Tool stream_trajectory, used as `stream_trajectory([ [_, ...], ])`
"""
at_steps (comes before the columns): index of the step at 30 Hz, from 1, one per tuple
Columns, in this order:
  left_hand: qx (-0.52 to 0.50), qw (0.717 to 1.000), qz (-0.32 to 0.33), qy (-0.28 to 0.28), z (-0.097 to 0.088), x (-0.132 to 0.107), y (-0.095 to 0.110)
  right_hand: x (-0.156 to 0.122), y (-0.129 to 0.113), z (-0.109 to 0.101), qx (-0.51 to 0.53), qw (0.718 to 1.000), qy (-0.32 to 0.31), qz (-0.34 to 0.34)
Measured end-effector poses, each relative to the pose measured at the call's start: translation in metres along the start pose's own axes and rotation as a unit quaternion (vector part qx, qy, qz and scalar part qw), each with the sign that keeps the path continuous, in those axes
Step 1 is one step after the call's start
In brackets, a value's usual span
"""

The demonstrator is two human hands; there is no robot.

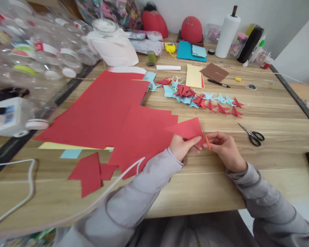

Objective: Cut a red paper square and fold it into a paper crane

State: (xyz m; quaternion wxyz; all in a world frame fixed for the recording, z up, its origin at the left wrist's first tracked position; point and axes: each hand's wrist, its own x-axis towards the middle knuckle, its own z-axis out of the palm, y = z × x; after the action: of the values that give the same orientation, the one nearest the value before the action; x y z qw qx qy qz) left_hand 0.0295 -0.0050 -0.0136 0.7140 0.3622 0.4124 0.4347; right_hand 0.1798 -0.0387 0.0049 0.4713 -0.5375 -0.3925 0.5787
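My left hand is closed on a folded red paper, thumb on top, its pointed end towards the left. At the paper's right edge my right hand grips a small orange-handled cutting tool. Its thin metal blade lies along that edge; whether it is a knife or scissors seen edge-on, I cannot tell. Large red sheets are stacked left of my hands, and smaller red paper pieces lie nearer the front. Black-handled scissors rest to the right of my right hand.
Folded red and blue paper cranes lie beyond my hands. Behind them are a black pen, brown paper and a yellow tape measure. Plastic bottles crowd the left. A white cable crosses near my left sleeve.
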Motion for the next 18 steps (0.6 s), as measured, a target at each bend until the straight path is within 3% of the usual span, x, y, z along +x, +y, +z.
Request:
stream_trajectory([
  [5,-0.006,0.998,0.047,0.034,-0.003,0.002,0.004,0.003,0.002,-0.006,-0.035,0.999,0.023,-0.018],
  [8,-0.019,0.997,0.056,0.039,-0.003,0.004,0.006,0.006,0.004,-0.014,-0.114,0.990,0.065,-0.052],
  [12,-0.018,0.999,0.034,0.014,-0.003,0.005,0.005,0.013,0.003,-0.023,-0.279,0.941,0.173,-0.087],
  [16,-0.028,0.999,0.013,-0.025,-0.004,0.006,0.002,0.019,0.004,-0.036,-0.253,0.947,0.173,-0.090],
  [18,-0.028,0.998,0.018,-0.050,-0.004,0.007,0.000,0.021,0.005,-0.053,-0.258,0.932,0.225,-0.117],
])
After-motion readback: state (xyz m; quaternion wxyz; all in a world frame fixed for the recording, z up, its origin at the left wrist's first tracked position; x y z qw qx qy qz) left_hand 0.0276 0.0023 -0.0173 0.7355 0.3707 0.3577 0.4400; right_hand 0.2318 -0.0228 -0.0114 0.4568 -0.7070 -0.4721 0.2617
